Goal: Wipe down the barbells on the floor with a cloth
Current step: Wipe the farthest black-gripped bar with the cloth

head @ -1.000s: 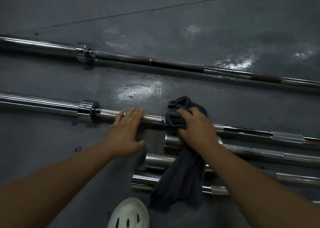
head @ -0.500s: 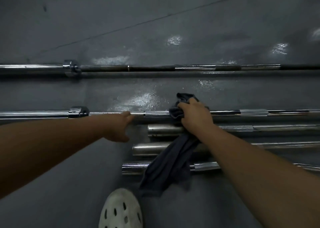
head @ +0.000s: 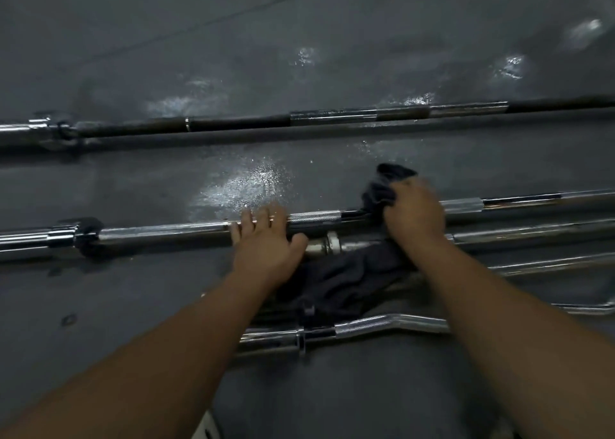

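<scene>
The left hand [head: 266,242], fingers straight, pins the barbell [head: 166,230], apparently against rolling on the floor [head: 233,72], while the right hand [head: 414,217] clutches the cloth [head: 336,282] onto its shaft.

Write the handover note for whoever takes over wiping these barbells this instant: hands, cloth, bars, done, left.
Left hand: open, fingers laid flat over the middle barbell, apparently steadying it.
Right hand: grips the dark cloth, bunched on that same bar. The cloth's tail trails toward you over the shorter bars.
Far barbell: on the floor, no hand on it. Curl bar: nearest you.
Done: cannot tell which stretches are already wiped.
Left: run the cloth along the middle barbell, then do the other bars.
</scene>
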Tool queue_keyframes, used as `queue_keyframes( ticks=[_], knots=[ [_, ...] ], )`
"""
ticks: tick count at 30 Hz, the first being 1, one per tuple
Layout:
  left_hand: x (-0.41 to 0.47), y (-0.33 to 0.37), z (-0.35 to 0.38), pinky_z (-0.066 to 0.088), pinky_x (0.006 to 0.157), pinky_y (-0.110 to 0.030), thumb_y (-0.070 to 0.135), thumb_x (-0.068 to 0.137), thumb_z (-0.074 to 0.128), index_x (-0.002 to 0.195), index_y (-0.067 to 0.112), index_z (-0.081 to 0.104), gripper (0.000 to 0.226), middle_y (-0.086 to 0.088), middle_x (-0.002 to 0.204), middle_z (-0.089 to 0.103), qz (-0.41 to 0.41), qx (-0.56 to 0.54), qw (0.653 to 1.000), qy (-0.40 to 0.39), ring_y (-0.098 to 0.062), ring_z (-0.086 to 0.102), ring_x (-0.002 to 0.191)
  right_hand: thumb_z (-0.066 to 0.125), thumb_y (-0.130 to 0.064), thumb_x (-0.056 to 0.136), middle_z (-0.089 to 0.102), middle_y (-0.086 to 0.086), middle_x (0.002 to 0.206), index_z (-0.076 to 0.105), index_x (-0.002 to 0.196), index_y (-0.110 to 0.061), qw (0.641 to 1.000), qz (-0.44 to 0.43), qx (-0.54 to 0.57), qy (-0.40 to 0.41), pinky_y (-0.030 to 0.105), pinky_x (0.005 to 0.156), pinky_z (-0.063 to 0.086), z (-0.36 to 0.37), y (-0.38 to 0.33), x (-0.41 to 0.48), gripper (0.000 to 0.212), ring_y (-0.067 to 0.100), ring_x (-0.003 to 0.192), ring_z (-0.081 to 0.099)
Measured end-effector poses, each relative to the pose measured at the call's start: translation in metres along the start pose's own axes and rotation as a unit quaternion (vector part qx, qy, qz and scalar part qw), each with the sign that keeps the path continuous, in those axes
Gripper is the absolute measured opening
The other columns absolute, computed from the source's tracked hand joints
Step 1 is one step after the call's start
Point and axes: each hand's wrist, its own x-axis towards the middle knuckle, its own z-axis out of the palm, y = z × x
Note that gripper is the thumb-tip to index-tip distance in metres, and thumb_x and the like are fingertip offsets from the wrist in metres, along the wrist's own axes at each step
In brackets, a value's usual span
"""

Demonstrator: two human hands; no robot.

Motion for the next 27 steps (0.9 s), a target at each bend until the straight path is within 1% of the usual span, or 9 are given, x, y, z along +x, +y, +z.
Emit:
queue_keyframes(
  ticks=[2,6,8,11,13,18,19,23,27],
  knots=[
    [0.008,0.021,0.0,0.001,0.117,-0.058,0.055,0.089,0.023,0.152,0.031,0.024,0.067,-0.006,0.163,0.019,0.019,0.023,0.999,-0.022,-0.035,0.008,0.15,0.059,-0.017,0.08,0.059,0.015,0.115,0.069,0.106,-0.015,0.999,0.01,0.037,0.002,0.041,0.083,0.049,0.007,-0.007,-0.005,0.028,0.039,0.102,0.057],
    [0.02,0.066,0.008,0.028,0.113,-0.047,0.047,0.08,0.023,0.137,0.02,0.042,0.065,-0.009,0.138,0.052,0.112,-0.09,0.99,0.007,-0.029,0.045,0.131,0.061,-0.022,0.081,0.058,0.008,0.127,0.067,0.117,-0.02,0.973,-0.147,0.155,-0.083,0.04,0.09,0.049,0.026,-0.036,-0.035,0.037,0.034,0.108,0.056],
    [0.016,0.062,0.007,0.021,0.118,-0.044,0.047,0.084,0.029,0.15,0.018,0.029,0.072,-0.009,0.151,0.042,0.127,-0.08,0.989,-0.008,-0.024,0.035,0.139,0.056,-0.022,0.074,0.057,0.003,0.129,0.065,0.122,-0.027,0.971,-0.17,0.143,-0.082,0.038,0.095,0.049,0.015,0.006,-0.024,0.049,0.029,0.114,0.056],
    [0.015,0.054,0.006,0.012,0.12,-0.038,0.048,0.09,0.038,0.157,0.017,0.012,0.078,-0.01,0.16,0.028,0.113,-0.041,0.992,-0.033,-0.022,0.024,0.146,0.06,-0.012,0.074,0.061,0.011,0.122,0.066,0.122,-0.021,0.989,-0.038,0.142,0.007,0.039,0.094,0.05,0.001,0.068,-0.005,0.049,0.036,0.11,0.059],
    [0.02,0.075,0.009,0.008,0.12,-0.048,0.059,0.086,0.033,0.156,0.023,0.015,0.081,-0.007,0.162,0.022,0.107,0.032,0.993,-0.044,-0.026,0.018,0.148,0.061,-0.017,0.075,0.059,0.013,0.125,0.065,0.123,-0.021,0.988,0.009,0.152,0.006,0.042,0.094,0.051,0.009,0.055,-0.009,0.049,0.037,0.111,0.058],
    [0.016,0.105,0.029,-0.005,0.118,-0.06,0.059,0.09,0.039,0.158,0.02,0.002,0.087,0.0,0.166,-0.003,0.105,0.087,0.989,-0.061,-0.022,-0.004,0.153,0.056,-0.034,0.074,0.047,0.005,0.144,0.049,0.139,-0.029,0.972,-0.181,0.105,-0.105,0.039,0.102,0.046,0.01,0.043,-0.022,0.066,0.026,0.128,0.049],
    [0.016,0.101,0.029,-0.005,0.119,-0.059,0.06,0.09,0.039,0.158,0.022,0.0,0.087,0.003,0.166,-0.005,0.11,0.091,0.988,-0.057,-0.02,-0.005,0.153,0.059,-0.035,0.075,0.049,0.005,0.142,0.048,0.14,-0.029,0.975,-0.181,0.084,-0.1,0.039,0.099,0.048,0.004,0.065,-0.013,0.066,0.028,0.126,0.052],
    [0.022,0.107,0.026,-0.007,0.119,-0.058,0.065,0.09,0.036,0.158,0.029,0.0,0.085,0.004,0.166,-0.004,0.073,0.089,0.991,-0.073,-0.022,-0.005,0.153,0.066,-0.033,0.077,0.055,0.01,0.129,0.052,0.133,-0.025,0.999,-0.006,0.045,-0.021,0.044,0.09,0.046,-0.007,0.113,0.005,0.058,0.034,0.118,0.054],
    [0.017,0.154,0.043,-0.011,0.116,-0.063,0.067,0.088,0.034,0.157,0.035,-0.004,0.085,-0.004,0.166,-0.01,0.028,0.089,0.994,-0.06,-0.035,-0.012,0.151,0.065,-0.029,0.077,0.049,0.007,0.142,0.053,0.138,-0.027,0.992,-0.084,0.079,-0.056,0.046,0.1,0.042,0.004,0.088,-0.008,0.062,0.029,0.131,0.047]
  ],
)
